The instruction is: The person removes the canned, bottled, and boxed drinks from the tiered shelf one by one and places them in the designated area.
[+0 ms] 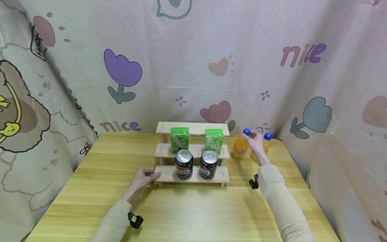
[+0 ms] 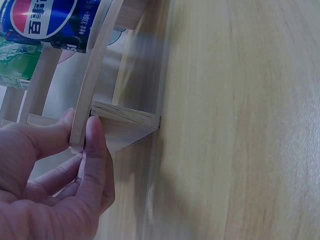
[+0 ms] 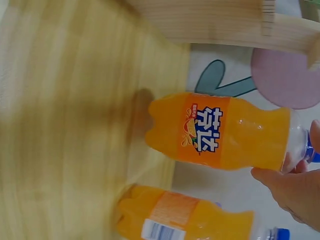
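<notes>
My left hand (image 1: 144,179) pinches the left end of the lowest board of a three-step wooden rack (image 1: 193,127), thumb above and fingers below, as the left wrist view shows. My right hand (image 1: 257,143) grips an orange soda bottle (image 3: 215,131) by the neck under its blue cap, right of the rack. The bottle is upright, its base seemingly just above the table. Behind my right hand in the head view, a second orange soda bottle (image 3: 185,215) stands on the table. Two cola cans (image 1: 184,164) stand on the lowest step, two green drink cartons (image 1: 179,139) on the middle one.
The wooden table (image 1: 99,181) extends around the rack on both sides and in front. A patterned curtain (image 1: 181,67) hangs along the table's back edge and down both sides. The rack's top board (image 1: 193,128) lies near that curtain.
</notes>
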Available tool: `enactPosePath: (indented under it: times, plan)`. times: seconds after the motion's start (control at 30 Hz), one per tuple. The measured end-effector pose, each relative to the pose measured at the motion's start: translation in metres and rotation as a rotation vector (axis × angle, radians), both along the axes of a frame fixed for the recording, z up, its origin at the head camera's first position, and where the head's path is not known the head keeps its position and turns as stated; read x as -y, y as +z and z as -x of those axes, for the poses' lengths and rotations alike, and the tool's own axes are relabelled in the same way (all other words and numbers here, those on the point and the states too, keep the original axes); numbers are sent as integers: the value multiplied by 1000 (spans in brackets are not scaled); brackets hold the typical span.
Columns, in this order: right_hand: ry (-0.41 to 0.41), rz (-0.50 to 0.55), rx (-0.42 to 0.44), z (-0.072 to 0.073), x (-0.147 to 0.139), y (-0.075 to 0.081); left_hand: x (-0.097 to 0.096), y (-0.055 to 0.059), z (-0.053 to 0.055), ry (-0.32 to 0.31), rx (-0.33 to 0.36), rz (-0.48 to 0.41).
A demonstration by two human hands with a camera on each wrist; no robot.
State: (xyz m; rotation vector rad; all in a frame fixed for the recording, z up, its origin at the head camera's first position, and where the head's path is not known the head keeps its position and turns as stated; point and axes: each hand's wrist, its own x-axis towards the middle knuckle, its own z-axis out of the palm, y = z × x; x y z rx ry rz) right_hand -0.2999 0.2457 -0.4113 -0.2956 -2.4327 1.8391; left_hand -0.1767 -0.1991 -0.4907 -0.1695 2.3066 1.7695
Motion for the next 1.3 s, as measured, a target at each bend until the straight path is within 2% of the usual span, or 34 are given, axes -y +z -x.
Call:
enactPosePath:
  times: [0.17, 0.33, 0.53, 0.7, 0.87, 1.07, 1.3]
  plan:
    - [8, -9, -5, -2, 0, 2, 1, 0, 0, -16, -4, 4]
    - [94, -41, -118, -6, 8, 22, 3, 1, 0, -6, -7, -3]
    - [258, -74, -223, -16, 26, 43, 4, 1, 0, -14, -16, -15]
    - [433, -78, -232, -23, 43, 51, 4, 0, -1, -24, -26, -14]
    - [573, -120, -239, -28, 56, 51, 2, 0, -1, -14, -19, -22]
    - [620, -133, -224, -30, 63, 47, 2, -2, -1, -19, -25, -16]
    - [599, -166, -272, -32, 66, 44, 2, -2, 0, -20, -25, -11]
